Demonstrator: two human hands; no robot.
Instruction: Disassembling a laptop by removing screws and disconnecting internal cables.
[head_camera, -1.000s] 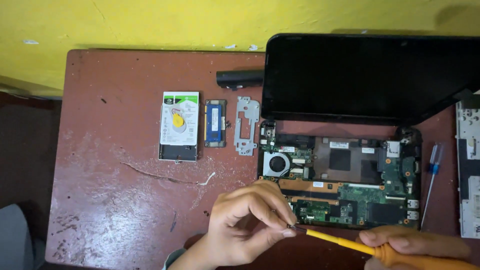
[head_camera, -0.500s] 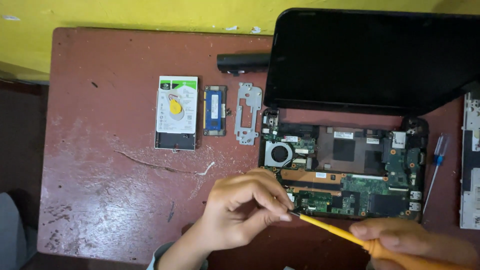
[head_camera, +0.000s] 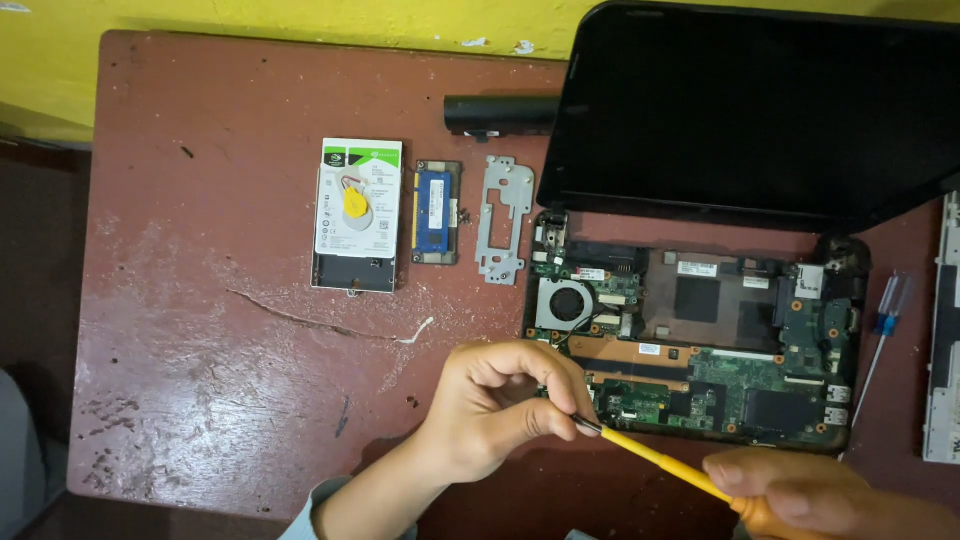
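An opened laptop (head_camera: 700, 340) lies at the right of a worn red-brown table (head_camera: 220, 340), its circuit board and fan (head_camera: 565, 303) exposed and its dark screen (head_camera: 750, 110) tilted back. My left hand (head_camera: 505, 405) pinches the metal tip of a yellow-shafted screwdriver (head_camera: 660, 465) at the laptop's near left corner. My right hand (head_camera: 800, 495) grips the screwdriver's orange handle at the bottom edge of the view.
On the table left of the laptop lie a hard drive (head_camera: 358, 213), a blue memory module (head_camera: 436, 210) and a grey metal bracket (head_camera: 503, 217). A black battery bar (head_camera: 500, 113) lies near the yellow wall. A blue-handled screwdriver (head_camera: 882, 325) and a pale panel (head_camera: 943, 350) sit at the right.
The view has shifted slightly, so everything sits lower and more to the right. Both hands stay on the screwdriver at the laptop's near left corner.
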